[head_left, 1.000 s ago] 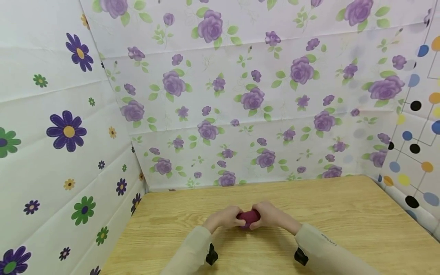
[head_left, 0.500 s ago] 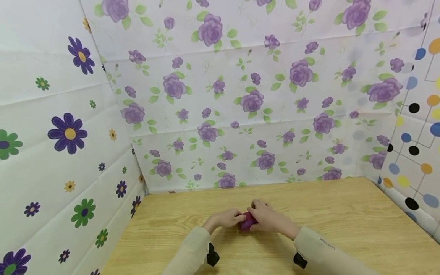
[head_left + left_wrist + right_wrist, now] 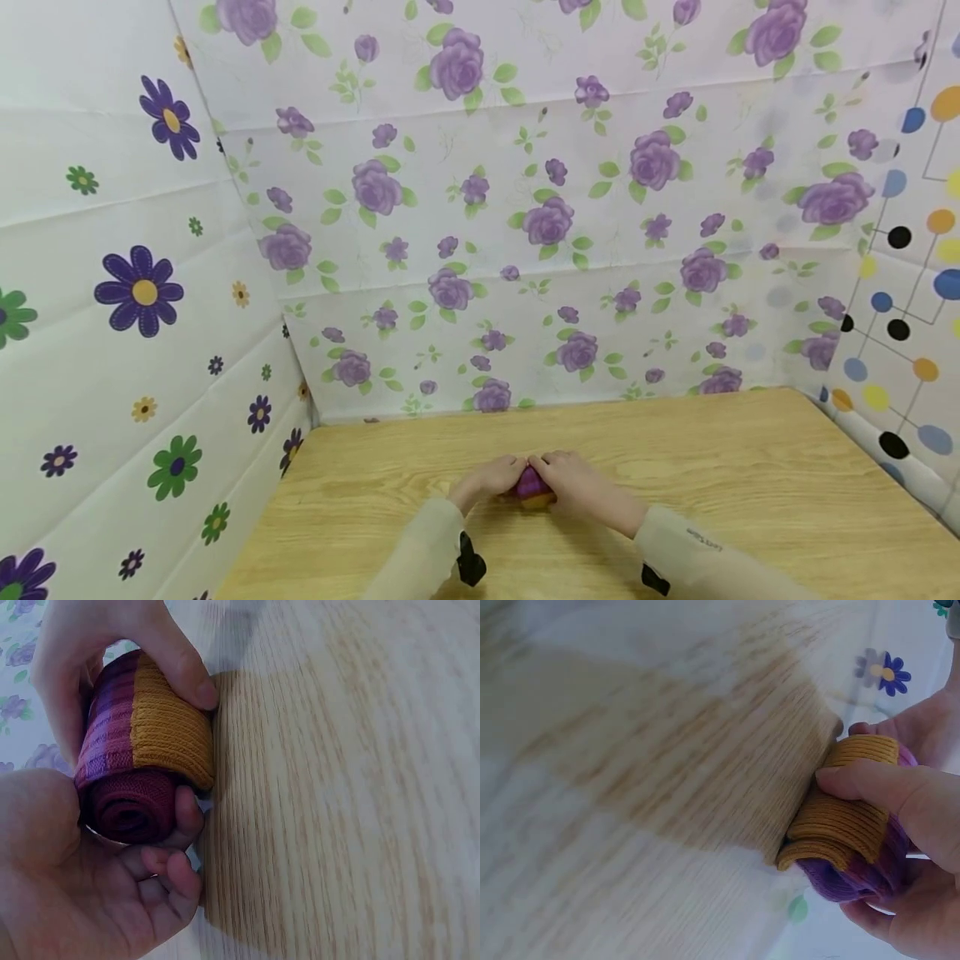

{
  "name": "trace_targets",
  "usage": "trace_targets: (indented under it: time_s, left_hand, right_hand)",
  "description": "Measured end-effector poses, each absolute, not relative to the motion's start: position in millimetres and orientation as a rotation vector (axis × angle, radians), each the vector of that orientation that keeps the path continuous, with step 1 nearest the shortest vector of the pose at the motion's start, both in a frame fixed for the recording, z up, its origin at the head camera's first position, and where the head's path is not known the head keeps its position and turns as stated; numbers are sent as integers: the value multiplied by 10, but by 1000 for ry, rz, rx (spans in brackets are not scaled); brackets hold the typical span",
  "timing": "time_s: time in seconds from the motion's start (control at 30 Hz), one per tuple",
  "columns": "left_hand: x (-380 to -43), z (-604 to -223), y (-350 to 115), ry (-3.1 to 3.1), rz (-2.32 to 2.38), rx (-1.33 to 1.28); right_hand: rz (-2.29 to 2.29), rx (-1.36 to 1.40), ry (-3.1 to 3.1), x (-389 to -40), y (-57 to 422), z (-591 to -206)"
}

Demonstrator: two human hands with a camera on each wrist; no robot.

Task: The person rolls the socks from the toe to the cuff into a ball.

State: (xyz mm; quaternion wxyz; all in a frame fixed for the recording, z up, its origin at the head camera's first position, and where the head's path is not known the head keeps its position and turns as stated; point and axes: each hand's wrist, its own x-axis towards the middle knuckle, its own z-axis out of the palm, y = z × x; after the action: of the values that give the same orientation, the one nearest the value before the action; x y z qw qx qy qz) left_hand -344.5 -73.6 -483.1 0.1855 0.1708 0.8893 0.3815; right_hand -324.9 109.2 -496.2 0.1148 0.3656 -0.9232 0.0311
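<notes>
A rolled-up knitted sock (image 3: 533,488), purple and maroon striped with a mustard ribbed cuff (image 3: 169,724), is held at the middle of the wooden table. My right hand (image 3: 588,492) grips it from the right. In the right wrist view its thumb (image 3: 862,782) lies across the mustard cuff, with fingers behind the roll. From the left, my left hand (image 3: 489,480) holds the other end. The left wrist view shows its curled fingers (image 3: 176,881) against the maroon spiral end, while the rest of its hold is partly hidden. The roll is at or just above the tabletop.
The wooden table (image 3: 697,450) spreads around both hands. A white cloth with purple roses (image 3: 551,221) hangs behind it. Flower-patterned cloth (image 3: 180,375) hangs at the left, and dotted cloth (image 3: 907,367) at the right.
The rolled sock has turned, so its mustard cuff now shows toward me. Both hands have shifted their hold on it, and the right fingers have come down over its top.
</notes>
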Motion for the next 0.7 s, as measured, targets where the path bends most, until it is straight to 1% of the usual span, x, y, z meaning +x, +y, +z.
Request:
trace_targets:
  time_s: [0.23,0.33,0.43,0.7]
  left_hand:
    - [-3426,-4890,-760,2531,1187,405]
    - [-3426,-4908,-794,2548,1233,375]
    - [-3425,-4915,-825,2525,1310,354]
    - [-3441,-4903,-846,2287,1605,294]
  right_hand:
    - [113,1071,-2684,-3238,1066,-4959]
    - [196,1067,-2744,-3241,1055,-4952]
    - [383,1040,-2821,-3256,1058,-4968]
    - [1064,903,-2876,-3345,1128,-4984]
